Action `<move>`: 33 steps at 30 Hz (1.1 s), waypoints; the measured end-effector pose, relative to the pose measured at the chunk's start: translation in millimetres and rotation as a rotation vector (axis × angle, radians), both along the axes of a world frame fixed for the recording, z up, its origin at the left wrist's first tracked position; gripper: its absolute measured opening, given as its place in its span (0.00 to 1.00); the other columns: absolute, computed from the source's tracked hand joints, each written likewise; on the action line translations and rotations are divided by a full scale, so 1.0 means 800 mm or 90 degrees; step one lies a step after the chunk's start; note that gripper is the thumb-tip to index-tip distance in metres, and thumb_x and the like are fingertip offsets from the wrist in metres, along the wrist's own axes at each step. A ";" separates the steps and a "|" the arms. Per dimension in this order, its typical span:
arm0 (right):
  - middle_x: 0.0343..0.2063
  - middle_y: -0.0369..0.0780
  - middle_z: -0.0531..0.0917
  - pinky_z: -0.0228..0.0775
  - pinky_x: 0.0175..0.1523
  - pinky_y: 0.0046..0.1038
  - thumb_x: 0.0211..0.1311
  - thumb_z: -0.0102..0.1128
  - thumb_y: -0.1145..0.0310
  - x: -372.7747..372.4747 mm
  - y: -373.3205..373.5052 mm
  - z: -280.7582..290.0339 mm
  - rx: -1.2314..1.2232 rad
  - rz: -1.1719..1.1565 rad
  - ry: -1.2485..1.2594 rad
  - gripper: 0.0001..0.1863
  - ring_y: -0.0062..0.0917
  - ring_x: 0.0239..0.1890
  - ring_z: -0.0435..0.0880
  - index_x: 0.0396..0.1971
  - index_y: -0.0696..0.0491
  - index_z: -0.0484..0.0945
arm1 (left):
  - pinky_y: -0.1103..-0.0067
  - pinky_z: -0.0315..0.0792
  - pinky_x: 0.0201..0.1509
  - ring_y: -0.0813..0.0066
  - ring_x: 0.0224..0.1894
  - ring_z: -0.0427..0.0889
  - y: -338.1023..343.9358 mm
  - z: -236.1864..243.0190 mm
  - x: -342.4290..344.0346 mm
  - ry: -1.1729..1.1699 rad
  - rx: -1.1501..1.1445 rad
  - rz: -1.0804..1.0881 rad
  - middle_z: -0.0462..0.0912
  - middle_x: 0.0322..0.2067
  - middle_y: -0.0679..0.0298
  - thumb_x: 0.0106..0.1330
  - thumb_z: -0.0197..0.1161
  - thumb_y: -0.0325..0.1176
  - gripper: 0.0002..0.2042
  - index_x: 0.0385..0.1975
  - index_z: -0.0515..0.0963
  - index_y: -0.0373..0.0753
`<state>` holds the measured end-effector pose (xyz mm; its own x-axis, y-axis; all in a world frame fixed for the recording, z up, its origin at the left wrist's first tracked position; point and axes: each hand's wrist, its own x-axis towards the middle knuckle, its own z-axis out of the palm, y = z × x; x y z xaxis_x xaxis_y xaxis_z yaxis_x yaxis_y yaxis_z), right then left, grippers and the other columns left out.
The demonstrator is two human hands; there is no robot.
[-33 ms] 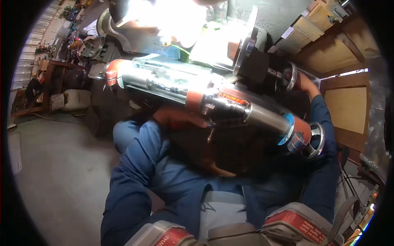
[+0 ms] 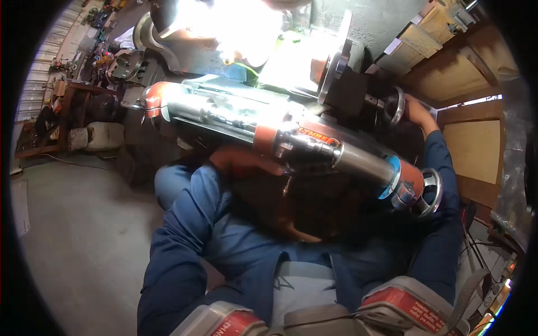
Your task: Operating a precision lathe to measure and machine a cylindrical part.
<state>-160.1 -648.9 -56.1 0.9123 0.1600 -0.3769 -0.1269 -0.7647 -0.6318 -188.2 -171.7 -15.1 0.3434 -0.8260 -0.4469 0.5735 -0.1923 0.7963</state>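
Observation:
A long machine carriage with orange-painted ends and steel shafts (image 2: 363, 163) runs aslant across the middle. My left hand (image 2: 246, 161) is in shadow under its near side, fingertips beside a small metal lever (image 2: 287, 185). Its fingers look bent, but the shade hides what they grip. On the far right, my right hand (image 2: 417, 113) is closed round the rim of a steel handwheel (image 2: 399, 106). A second, spoked handwheel (image 2: 430, 193) is at the carriage's near right end, beside my right sleeve.
A bright lamp glare (image 2: 235, 28) washes out the back of the machine. A large upright disc (image 2: 336, 59) stands behind the carriage. Wooden cabinets (image 2: 473, 148) border the right. A cluttered bench (image 2: 84, 87) is at the left, above a grey floor (image 2: 84, 224).
The handwheel at my right hand and the fingers on it have shifted slightly. My left hand looks the same.

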 end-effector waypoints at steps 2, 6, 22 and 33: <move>0.33 0.37 0.83 0.68 0.43 0.23 0.65 0.49 0.66 0.019 0.012 0.002 0.151 -0.080 0.038 0.13 0.15 0.35 0.73 0.38 0.60 0.78 | 0.77 0.68 0.56 0.73 0.51 0.74 0.014 -0.012 0.003 -0.058 0.020 -0.012 0.78 0.47 0.62 0.52 0.69 0.24 0.25 0.52 0.72 0.35; 0.18 0.34 0.74 0.64 0.33 0.24 0.62 0.48 0.71 0.017 0.013 0.033 -0.003 -0.039 -0.080 0.10 0.15 0.25 0.68 0.31 0.61 0.76 | 0.77 0.70 0.54 0.73 0.51 0.75 0.017 -0.024 0.003 -0.091 0.046 -0.020 0.79 0.45 0.62 0.51 0.71 0.26 0.23 0.49 0.74 0.36; 0.18 0.33 0.73 0.63 0.34 0.23 0.67 0.49 0.65 -0.061 0.059 0.089 0.096 -0.013 -0.034 0.15 0.15 0.26 0.67 0.26 0.61 0.74 | 0.78 0.69 0.55 0.73 0.49 0.75 0.018 0.002 -0.006 -0.011 0.093 0.009 0.79 0.44 0.61 0.53 0.69 0.25 0.21 0.48 0.75 0.35; 0.28 0.36 0.82 0.69 0.40 0.26 0.60 0.54 0.70 -0.084 0.079 0.049 0.060 0.003 0.030 0.10 0.19 0.32 0.76 0.36 0.59 0.79 | 0.80 0.70 0.53 0.77 0.46 0.76 0.021 0.011 0.004 -0.056 0.248 -0.099 0.79 0.44 0.63 0.56 0.68 0.36 0.21 0.49 0.74 0.39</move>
